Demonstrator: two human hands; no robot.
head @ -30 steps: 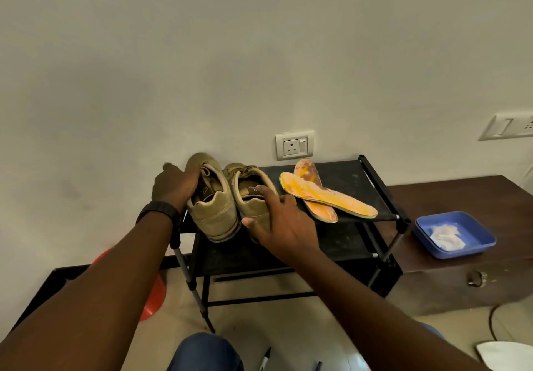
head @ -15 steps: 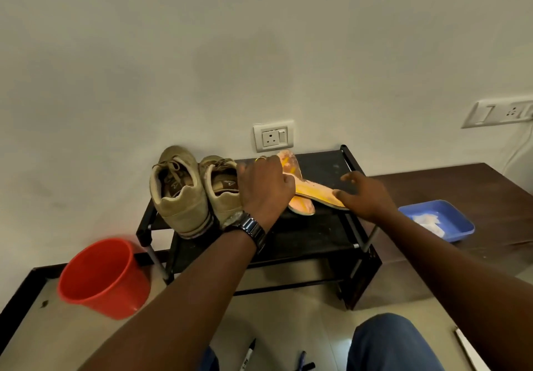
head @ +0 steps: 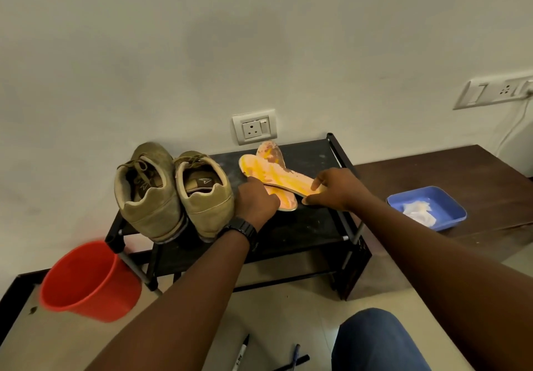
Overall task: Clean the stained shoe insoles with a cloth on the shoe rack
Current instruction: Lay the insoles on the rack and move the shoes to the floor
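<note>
Gripping two crossed, stained insoles [head: 277, 175] with left hand [head: 256, 201] and right hand [head: 337, 189] atop black shoe rack [head: 302, 228], just beside pair of tan shoes [head: 173, 194]; at right, white cloth [head: 418, 212] in blue tray [head: 453, 222].

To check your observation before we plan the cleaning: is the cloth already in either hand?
No: the cloth lies in the blue tray; the left hand and right hand hold the insoles.

head view, looking forward and down, close over shoe rack [head: 311, 226]

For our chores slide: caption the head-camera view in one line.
Left hand and right hand hold crossed stained insoles on the shoe rack beside tan shoes.
</note>
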